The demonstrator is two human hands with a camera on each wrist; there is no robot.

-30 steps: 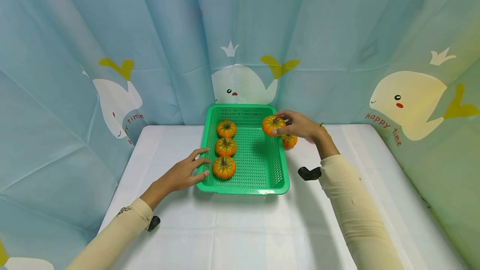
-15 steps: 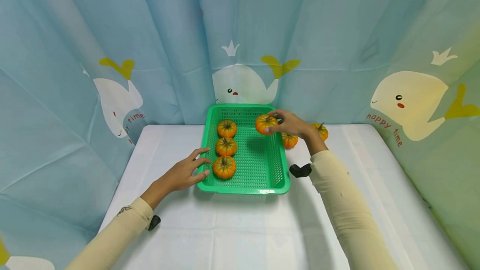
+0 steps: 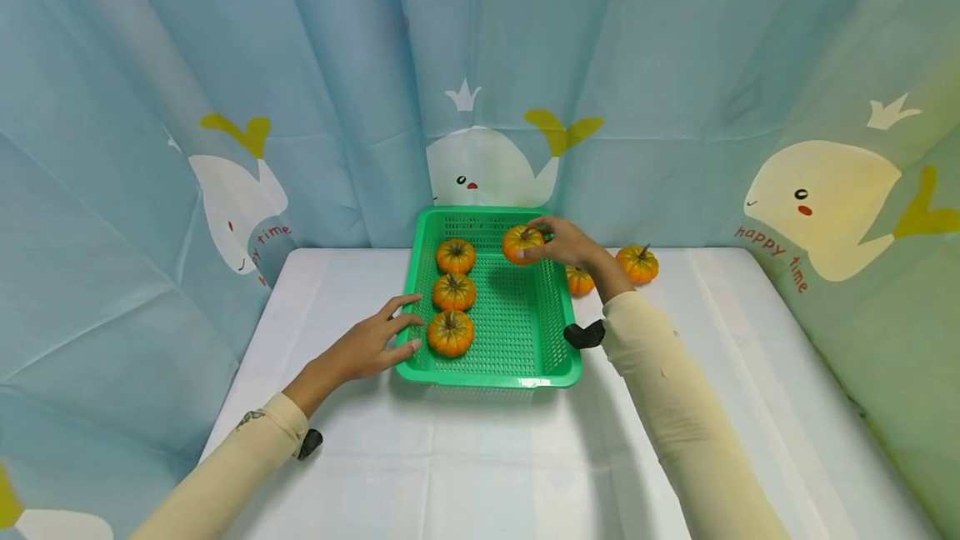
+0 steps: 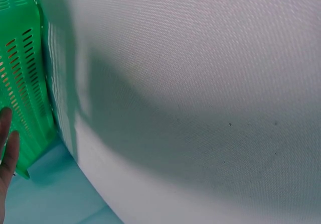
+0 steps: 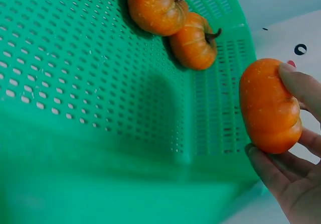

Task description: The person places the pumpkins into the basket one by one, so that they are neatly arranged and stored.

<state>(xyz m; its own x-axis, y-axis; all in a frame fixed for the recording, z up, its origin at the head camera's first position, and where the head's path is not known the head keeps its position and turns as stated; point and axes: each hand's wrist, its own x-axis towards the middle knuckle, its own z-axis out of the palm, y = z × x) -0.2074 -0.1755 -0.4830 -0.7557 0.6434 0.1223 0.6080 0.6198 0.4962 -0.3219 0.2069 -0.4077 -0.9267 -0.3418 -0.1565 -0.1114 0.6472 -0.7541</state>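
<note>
A green plastic basket [image 3: 517, 381] stands on the table with three small orange pumpkins in a column along its left side; the middle one [image 3: 453, 292] sits between the other two. Over the back right part of the basket, my right hand [image 3: 564, 242] holds another pumpkin [image 3: 517, 245]. In the right wrist view, thumb and fingers grip this pumpkin [image 5: 271, 106] from opposite sides, above the basket floor. My left hand [image 3: 369, 343] rests at the basket's left rim, fingers spread and relaxed; its fingertips [image 4: 11, 146] show beside the basket's slotted wall in the left wrist view.
Outside the basket's right wall lies a pumpkin [image 3: 579, 281], partly hidden by the wall. Another pumpkin [image 3: 637, 264] is farther right, near the back edge. A blue curtain [image 3: 660, 90] with whale prints hangs behind the white tablecloth [image 3: 480, 457].
My right hand has carried its pumpkin leftward, from over the basket's right rim to over its inside. The pumpkin at the far right has come into fuller view. My left hand stays put.
</note>
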